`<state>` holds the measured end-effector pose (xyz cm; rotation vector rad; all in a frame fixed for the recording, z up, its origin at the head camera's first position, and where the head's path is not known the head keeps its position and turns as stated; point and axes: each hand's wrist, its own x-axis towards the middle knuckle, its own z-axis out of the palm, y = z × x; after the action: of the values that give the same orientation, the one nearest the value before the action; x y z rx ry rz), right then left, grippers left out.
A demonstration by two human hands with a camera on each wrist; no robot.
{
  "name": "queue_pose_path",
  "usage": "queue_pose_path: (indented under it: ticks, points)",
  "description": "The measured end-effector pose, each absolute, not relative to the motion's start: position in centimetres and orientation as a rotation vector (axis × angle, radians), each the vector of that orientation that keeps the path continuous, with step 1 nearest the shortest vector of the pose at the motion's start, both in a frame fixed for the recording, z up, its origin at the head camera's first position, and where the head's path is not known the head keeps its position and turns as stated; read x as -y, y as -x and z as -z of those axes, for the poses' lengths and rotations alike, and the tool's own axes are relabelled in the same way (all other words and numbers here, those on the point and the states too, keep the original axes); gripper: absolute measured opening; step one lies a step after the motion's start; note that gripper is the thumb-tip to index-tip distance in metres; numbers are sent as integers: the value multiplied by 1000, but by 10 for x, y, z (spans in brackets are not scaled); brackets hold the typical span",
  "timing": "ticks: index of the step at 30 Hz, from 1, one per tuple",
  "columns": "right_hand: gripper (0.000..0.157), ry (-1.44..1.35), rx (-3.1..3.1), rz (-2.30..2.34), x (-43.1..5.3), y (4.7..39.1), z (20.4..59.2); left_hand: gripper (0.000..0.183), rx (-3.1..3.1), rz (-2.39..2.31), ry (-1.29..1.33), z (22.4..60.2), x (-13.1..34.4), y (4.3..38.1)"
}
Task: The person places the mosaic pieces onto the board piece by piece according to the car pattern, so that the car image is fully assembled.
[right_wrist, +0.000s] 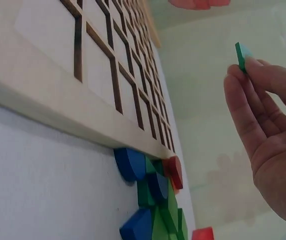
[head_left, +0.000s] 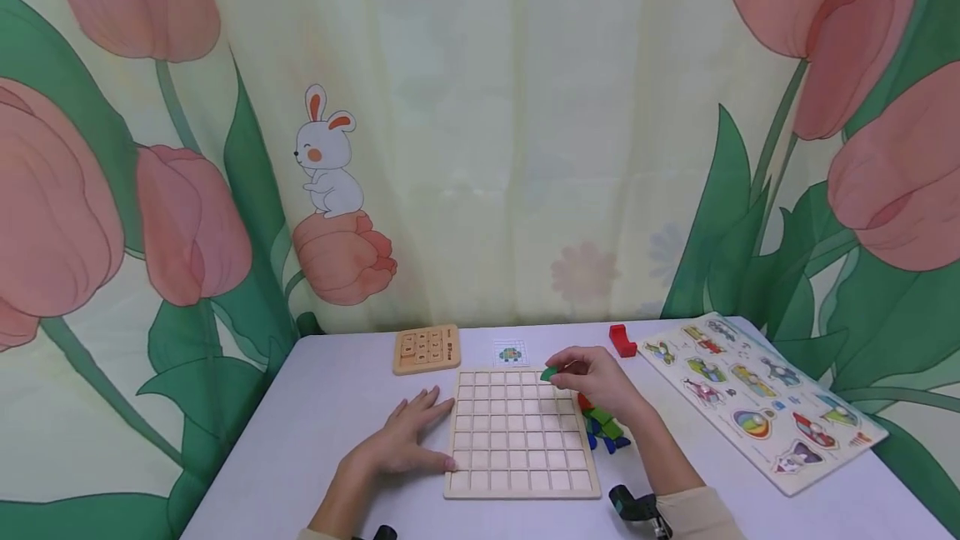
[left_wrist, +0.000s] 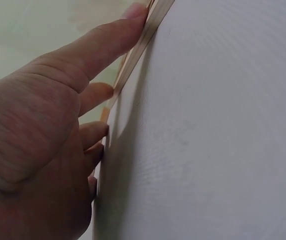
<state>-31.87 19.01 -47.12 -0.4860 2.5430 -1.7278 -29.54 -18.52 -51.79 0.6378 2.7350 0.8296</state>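
A wooden grid board with square cells lies flat in the middle of the white table. My left hand rests at the board's left side, fingers spread, its thumb against the edge; the left wrist view shows the thumb touching the wooden rim. Between thumb and fingertips my right hand pinches a small green block, raised over the board's top right corner. In the right wrist view the thin green block sticks out past the fingertips. Beside the board's right edge is a pile of green, blue and red blocks.
A printed pattern card lies behind the board. To its left is a wooden number board. A red block stands at the back right, near a large picture puzzle board. A tulip-print curtain hangs behind the table.
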Motion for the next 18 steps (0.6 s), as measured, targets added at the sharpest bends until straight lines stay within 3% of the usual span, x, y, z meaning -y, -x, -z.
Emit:
queue_pose_path:
  ticks: [12, 18]
  points:
    - [9, 739, -2499, 1492, -124, 337, 482, 101, -2724, -803, -630, 515, 185, 291]
    - [11, 745, -2632, 1347, -113, 335, 482, 100, -2707, -823, -638, 515, 187, 291]
